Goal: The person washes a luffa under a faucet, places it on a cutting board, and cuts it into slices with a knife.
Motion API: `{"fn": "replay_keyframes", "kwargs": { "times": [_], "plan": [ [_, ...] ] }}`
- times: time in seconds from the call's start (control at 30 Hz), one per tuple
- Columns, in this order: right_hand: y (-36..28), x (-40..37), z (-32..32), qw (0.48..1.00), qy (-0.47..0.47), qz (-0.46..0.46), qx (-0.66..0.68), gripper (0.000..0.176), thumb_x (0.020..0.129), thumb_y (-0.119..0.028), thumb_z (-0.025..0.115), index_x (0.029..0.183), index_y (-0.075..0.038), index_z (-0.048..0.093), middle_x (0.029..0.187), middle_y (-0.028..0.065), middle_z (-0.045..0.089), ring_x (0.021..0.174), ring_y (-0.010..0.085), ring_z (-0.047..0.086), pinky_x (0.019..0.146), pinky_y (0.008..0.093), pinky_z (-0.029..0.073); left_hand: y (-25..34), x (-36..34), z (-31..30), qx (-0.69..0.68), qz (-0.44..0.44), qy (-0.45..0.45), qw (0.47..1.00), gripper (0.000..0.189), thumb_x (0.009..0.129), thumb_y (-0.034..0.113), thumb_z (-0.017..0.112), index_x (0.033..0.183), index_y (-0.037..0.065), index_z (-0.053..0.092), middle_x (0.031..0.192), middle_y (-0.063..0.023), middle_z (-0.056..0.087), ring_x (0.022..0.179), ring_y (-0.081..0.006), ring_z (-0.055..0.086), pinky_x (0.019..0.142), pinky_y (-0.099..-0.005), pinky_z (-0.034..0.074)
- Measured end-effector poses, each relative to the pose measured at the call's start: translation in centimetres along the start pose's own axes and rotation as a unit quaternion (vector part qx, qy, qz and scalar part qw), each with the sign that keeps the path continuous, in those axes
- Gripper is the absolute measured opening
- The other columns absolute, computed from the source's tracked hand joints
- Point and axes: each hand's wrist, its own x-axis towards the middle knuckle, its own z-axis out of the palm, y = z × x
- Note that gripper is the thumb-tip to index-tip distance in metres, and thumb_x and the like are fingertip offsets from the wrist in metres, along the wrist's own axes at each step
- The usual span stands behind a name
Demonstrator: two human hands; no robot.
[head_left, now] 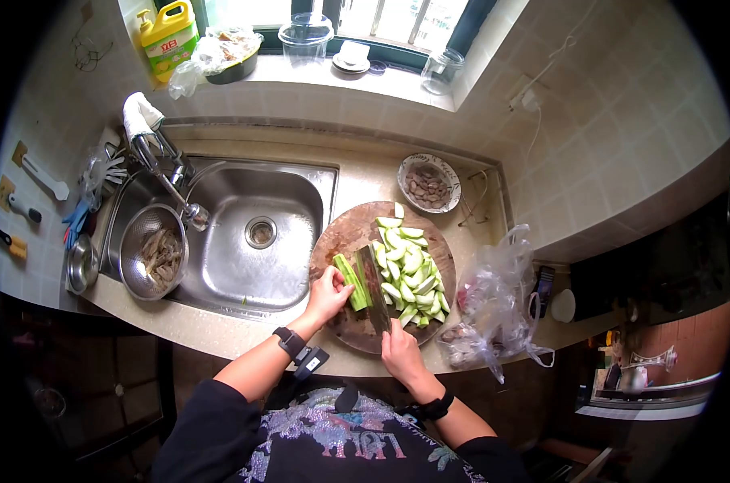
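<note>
A round wooden chopping board (332, 232) lies on the counter to the right of the sink. On its left part is a long piece of peeled green gourd (349, 282), and my left hand (329, 295) holds it with bent fingers at its near left side. My right hand (402, 352) is closed round the handle of a kitchen knife (373, 290). The dark blade stands close along the right side of that gourd. Beyond the blade, a heap of pale green gourd pieces (411, 266) covers the board's right part.
Left of the board is a steel sink (300, 181), with a strainer (179, 266) of shrimp-like food at its far side under the faucet (162, 173). A patterned bowl (453, 181) of brownish pieces stands behind the board. Clear plastic bags (498, 302) crowd its right side.
</note>
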Motion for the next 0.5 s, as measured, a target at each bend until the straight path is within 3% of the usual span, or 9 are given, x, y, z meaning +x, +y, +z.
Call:
{"fn": "replay_keyframes", "kwargs": {
  "times": [0.5],
  "plan": [
    [0.5,-0.1,0.3,0.999,-0.018,-0.023,-0.033,0.027,0.083,-0.005,0.048,0.108,0.004,0.041,0.072,0.0275,0.058,0.068,0.0445,0.057,0.060,0.0496,0.047,1.1,0.7,-0.1,0.019,-0.011,-0.058,0.998,0.022,0.075,0.010,0.066,0.084,0.002,0.047,0.063,-0.0071,0.054,0.058,-0.0157,0.053,0.057,-0.0310,0.045]
  ]
}}
